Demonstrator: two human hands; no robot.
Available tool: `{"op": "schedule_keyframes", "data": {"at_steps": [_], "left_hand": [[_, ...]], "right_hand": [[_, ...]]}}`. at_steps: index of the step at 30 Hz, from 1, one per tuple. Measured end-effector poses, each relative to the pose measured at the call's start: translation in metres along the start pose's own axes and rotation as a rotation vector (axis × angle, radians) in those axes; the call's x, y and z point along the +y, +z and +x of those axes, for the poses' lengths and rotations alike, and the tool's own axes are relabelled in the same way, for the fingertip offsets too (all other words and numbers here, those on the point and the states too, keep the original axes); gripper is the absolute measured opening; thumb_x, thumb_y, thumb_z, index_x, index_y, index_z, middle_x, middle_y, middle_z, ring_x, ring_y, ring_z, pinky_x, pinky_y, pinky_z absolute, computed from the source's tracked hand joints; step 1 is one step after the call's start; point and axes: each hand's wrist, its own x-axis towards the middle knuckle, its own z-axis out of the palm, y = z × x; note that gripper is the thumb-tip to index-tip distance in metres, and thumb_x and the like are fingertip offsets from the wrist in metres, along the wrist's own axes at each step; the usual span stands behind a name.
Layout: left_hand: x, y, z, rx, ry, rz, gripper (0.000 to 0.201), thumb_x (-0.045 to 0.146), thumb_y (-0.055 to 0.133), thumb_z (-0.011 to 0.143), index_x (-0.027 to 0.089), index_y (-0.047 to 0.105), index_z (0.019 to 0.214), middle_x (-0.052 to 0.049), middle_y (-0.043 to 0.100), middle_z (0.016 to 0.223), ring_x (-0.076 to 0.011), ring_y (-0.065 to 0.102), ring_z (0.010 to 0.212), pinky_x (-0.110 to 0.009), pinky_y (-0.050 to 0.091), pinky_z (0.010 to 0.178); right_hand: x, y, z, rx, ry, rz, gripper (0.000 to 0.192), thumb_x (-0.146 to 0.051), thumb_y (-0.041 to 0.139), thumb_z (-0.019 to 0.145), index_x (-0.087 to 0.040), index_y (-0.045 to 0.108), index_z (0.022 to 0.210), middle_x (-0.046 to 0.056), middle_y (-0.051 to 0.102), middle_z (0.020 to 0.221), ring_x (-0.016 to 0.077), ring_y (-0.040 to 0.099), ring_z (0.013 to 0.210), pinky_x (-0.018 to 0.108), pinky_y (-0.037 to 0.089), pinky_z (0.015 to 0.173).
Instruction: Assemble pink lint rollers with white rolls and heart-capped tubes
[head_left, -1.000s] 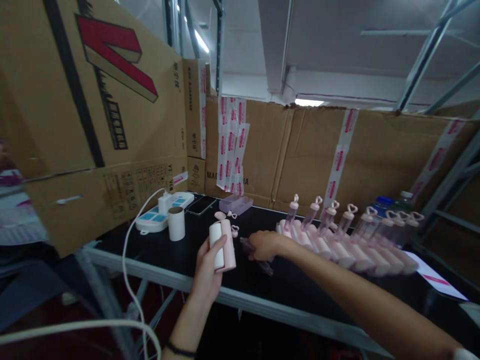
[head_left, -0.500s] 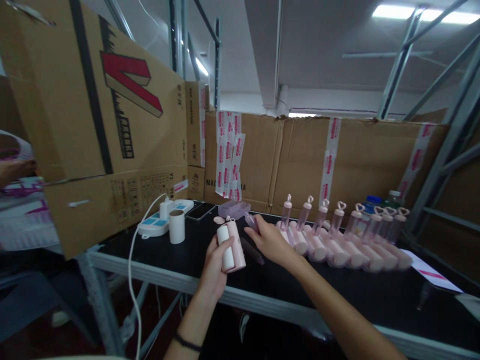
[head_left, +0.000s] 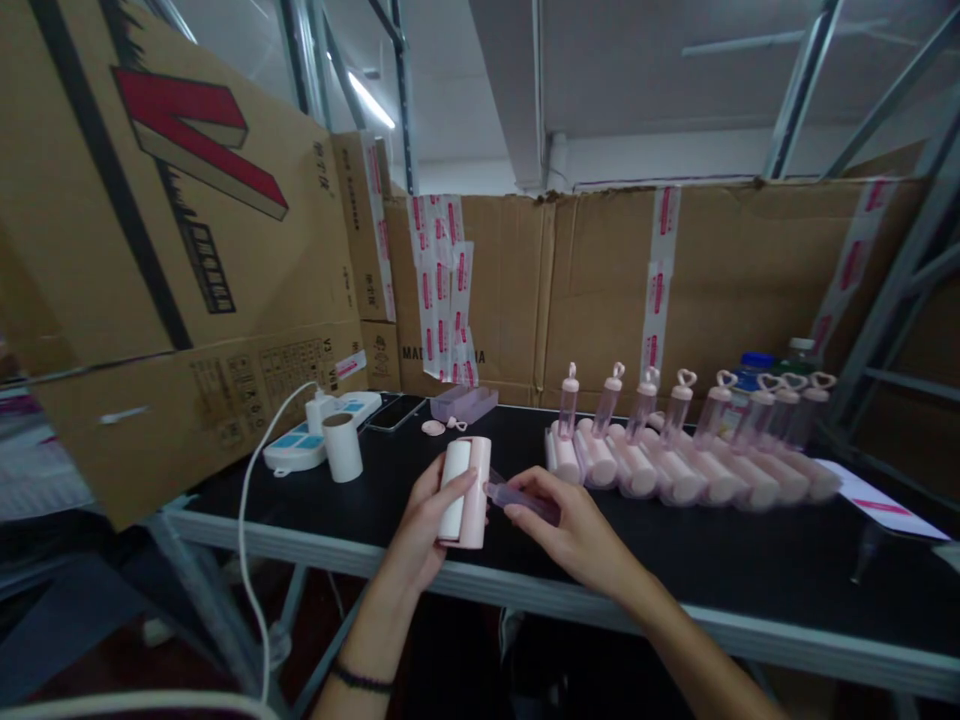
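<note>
Over the near edge of the black table [head_left: 750, 590], your left hand [head_left: 420, 530] wraps its fingers around a pink roller head with a white roll [head_left: 463, 492], holding it upright just above the surface. Your right hand [head_left: 577, 530] pinches a translucent pink handle [head_left: 517, 496] between thumb and fingertips, its tip pointed at the side of the roller head and either touching it or nearly so; the blur keeps me from telling which.

Judging by how the two parts meet, you are at the joining step: handle into the head. The next move calls for lining the handle's end squarely with the socket on the head's side, then pushing straight in while your left grip stays firm so the head does not twist.

Behind your right hand, a row of finished rollers [head_left: 675, 470] lies side by side, their clear handles with heart-shaped ends slanting up toward the cardboard wall [head_left: 600, 290]. To the left stand a bare cardboard core [head_left: 343, 447] and a white and blue power strip [head_left: 315, 432] with its cord trailing off the table. A dark phone [head_left: 395, 411], a small lilac tray [head_left: 463, 403] and a few loose pink caps [head_left: 435, 427] sit further back, well apart from your hands.
</note>
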Motion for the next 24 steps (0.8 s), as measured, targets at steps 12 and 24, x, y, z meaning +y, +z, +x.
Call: {"op": "schedule_keyframes", "data": {"at_steps": [12,24], "left_hand": [[0.007,0.011,-0.009,-0.021,0.001,0.105,0.061,0.037,0.085,0.076,0.021,0.06,0.129,-0.003,0.07,0.089,-0.015,0.066,0.06,-0.025,0.058,0.051],[0.013,0.011,-0.016,-0.007,0.026,0.112,0.06,0.041,0.084,0.077,0.02,0.06,0.128,-0.001,0.067,0.082,-0.0141,0.063,0.055,-0.025,0.057,0.049]], "right_hand": [[-0.019,-0.018,0.01,-0.157,-0.137,-0.319,0.015,-0.028,0.062,0.098,-0.022,0.068,0.111,0.002,0.074,0.094,0.0183,0.067,0.082,0.028,0.045,0.073],[-0.028,-0.021,0.018,-0.216,-0.211,-0.365,0.015,-0.029,0.06,0.101,-0.021,0.067,0.111,0.002,0.073,0.088,0.017,0.067,0.077,0.026,0.041,0.069]]}}
